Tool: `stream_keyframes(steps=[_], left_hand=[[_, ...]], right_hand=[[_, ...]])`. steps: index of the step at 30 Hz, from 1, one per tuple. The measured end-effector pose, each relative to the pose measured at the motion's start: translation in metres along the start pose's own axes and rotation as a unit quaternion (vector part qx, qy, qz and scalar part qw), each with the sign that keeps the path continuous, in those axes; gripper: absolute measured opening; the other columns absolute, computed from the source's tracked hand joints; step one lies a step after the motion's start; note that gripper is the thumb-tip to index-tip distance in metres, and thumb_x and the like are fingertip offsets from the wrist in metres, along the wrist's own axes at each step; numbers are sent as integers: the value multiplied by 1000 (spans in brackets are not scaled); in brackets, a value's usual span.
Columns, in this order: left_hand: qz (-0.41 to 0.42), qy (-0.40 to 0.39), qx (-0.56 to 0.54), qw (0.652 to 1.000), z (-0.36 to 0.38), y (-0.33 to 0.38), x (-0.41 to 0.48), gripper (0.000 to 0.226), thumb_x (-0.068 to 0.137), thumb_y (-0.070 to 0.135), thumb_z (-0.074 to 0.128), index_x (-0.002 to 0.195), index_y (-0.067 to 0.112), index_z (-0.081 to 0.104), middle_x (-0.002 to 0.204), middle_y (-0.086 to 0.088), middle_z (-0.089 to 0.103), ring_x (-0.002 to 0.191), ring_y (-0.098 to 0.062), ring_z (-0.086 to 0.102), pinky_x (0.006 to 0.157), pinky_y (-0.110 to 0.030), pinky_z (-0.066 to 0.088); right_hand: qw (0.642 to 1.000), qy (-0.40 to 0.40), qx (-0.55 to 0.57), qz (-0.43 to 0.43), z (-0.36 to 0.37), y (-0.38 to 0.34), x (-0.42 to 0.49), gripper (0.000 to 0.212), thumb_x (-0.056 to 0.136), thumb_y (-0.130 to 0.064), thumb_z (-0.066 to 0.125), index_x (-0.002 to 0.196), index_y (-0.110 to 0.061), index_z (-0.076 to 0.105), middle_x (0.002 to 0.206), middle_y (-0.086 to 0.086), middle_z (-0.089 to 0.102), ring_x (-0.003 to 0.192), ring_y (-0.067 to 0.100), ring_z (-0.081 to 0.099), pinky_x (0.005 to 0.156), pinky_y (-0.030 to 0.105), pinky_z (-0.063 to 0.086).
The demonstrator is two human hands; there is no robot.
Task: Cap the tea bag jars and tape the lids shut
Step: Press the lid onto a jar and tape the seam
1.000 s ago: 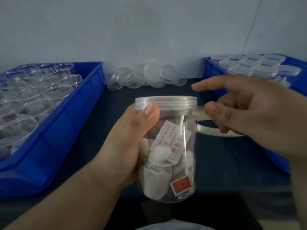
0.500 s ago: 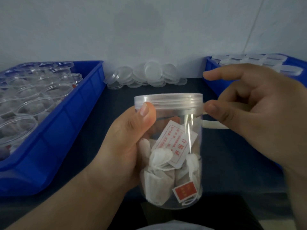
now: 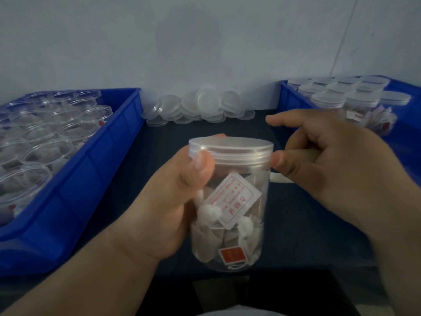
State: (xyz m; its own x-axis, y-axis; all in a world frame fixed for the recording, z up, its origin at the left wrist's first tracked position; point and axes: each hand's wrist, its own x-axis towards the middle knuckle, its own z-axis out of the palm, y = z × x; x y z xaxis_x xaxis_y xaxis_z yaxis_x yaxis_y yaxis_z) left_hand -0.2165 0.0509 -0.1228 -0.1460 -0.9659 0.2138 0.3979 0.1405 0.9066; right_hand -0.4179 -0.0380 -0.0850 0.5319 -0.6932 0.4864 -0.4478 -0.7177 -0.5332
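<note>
While the left hand [image 3: 164, 208] grips the jar [image 3: 237, 236] upright above the worktop [image 3: 303, 224], lid [image 3: 230, 148] on, the right hand [image 3: 337, 165] lies just right of the lid, thumb touching its side, fingers curled round what seems a tape roll [image 3: 281, 179]; I judge the taping should start there.
</note>
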Motion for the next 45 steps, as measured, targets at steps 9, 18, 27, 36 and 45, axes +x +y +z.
stream_keyframes(steps=[9, 18, 27, 36, 45], left_hand=[[10, 90, 149, 985, 2, -8, 2, 19, 77, 50, 76, 95, 45, 78, 99, 5, 78, 90, -10, 75, 71, -22, 59], [-27, 144, 129, 981, -2, -16, 2, 32, 70, 59, 66, 85, 35, 80, 94, -3, 78, 81, -18, 76, 67, -31, 61], [-49, 81, -17, 995, -5, -18, -1, 73, 66, 65, 81, 107, 4, 75, 90, -15, 74, 78, -24, 74, 68, -35, 60], [-15, 40, -37, 998, 3, -16, 1, 75, 82, 62, 70, 122, -1, 65, 99, -16, 72, 87, -25, 72, 75, -37, 59], [-16, 143, 70, 987, -6, -15, 0, 73, 58, 70, 83, 112, 23, 77, 111, -10, 76, 103, -25, 74, 87, -43, 59]], right_hand=[[998, -21, -65, -1, 7, -2, -6, 61, 80, -76, 37, 128, -42, 55, 69, -20, 60, 82, -13, 56, 51, 10, 32], [998, -49, 34, 5, -1, 7, -5, 45, 73, -71, 46, 113, -53, 57, 71, -19, 66, 67, -3, 62, 59, 3, 41], [998, 33, 11, -52, 2, 9, -8, 39, 83, -59, 61, 119, -44, 57, 83, -17, 63, 76, 2, 61, 64, 3, 42], [997, 64, 11, -43, 26, 6, -7, 49, 92, -59, 45, 127, -28, 60, 71, -14, 57, 79, 0, 56, 67, 4, 40], [997, 51, -39, -39, 22, 7, -6, 61, 91, -62, 36, 135, -24, 54, 67, -13, 54, 68, 5, 54, 55, 16, 37]])
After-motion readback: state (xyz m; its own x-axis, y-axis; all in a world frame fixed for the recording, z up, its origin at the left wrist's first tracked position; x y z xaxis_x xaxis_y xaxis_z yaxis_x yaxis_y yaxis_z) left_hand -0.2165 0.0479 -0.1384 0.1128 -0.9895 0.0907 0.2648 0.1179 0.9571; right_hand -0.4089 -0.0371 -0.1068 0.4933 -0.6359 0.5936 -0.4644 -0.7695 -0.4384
